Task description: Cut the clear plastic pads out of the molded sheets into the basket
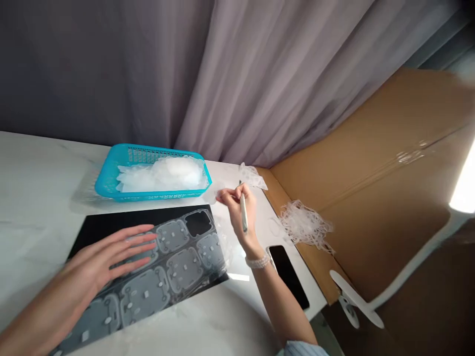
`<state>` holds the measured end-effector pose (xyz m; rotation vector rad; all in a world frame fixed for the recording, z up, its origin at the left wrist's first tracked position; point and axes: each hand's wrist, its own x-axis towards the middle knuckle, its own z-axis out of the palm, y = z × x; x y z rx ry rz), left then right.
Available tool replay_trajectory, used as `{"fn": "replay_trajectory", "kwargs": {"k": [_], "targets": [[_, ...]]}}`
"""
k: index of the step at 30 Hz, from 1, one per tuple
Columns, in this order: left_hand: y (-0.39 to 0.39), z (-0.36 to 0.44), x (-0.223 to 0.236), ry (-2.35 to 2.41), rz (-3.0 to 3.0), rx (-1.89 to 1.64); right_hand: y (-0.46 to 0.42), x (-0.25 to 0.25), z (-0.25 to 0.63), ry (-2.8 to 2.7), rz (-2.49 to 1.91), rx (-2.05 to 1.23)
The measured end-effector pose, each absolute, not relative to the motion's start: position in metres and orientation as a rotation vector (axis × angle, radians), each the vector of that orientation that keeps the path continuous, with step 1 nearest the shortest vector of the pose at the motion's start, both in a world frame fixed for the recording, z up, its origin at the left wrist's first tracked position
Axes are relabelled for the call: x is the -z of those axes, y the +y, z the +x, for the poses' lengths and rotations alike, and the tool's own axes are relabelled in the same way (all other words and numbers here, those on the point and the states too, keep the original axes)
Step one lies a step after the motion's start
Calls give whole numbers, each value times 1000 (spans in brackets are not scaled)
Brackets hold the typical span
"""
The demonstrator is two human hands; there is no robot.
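Observation:
My left hand (122, 252) lies flat with its fingers stretched out over a clear plastic sheet (146, 294) of rounded-square cut shapes. The sheet lies on a black mat (122, 217). At its upper right, one shape's place (198, 224) shows plain black. My right hand (241, 210) is closed around a slim, pale pen-like tool (243, 212), beyond the mat's right corner. The tool's tip is hard to make out. Near those fingertips lies a faint translucent piece (213, 196); whether they touch it, I cannot tell.
A blue basket (107, 180) behind the mat holds a heap of translucent pieces (166, 173). Thin plastic scraps (306, 225) lie at the table's right edge, near a phone (288, 277). A cardboard panel (356, 163) and a lamp (419, 257) stand right; a curtain (237, 84) hangs behind.

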<state>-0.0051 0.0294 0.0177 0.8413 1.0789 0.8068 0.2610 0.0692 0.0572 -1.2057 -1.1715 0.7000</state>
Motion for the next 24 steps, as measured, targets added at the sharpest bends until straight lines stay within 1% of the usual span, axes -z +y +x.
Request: {"fn": "replay_trajectory", "kwargs": {"k": [2,4,8,11,14,17,21,24], "targets": [[19,-4,-13,1242,1162,-810,94,-54,250,-1285,-1229,-498],[13,-4,-3,1332,1541,-820,115,-50,235,-1446,-1248,-413],[7,-4,28,1222,2209,-801,121,-39,217,-1545,-1302,-489],[3,-3,47,1187,2475,-729,92,-34,221,-1467,-1349,-602],[0,-2,54,1205,2516,-711,56,-31,224,-1400,-1367,-787],[-1,-4,54,1219,2447,-778,29,-24,212,-1410,-1477,-871],[0,-8,55,1221,2366,-831,16,-7,186,-1516,-1599,-971],[1,-8,59,1192,2296,-887,17,1,177,-1613,-1622,-989]]}}
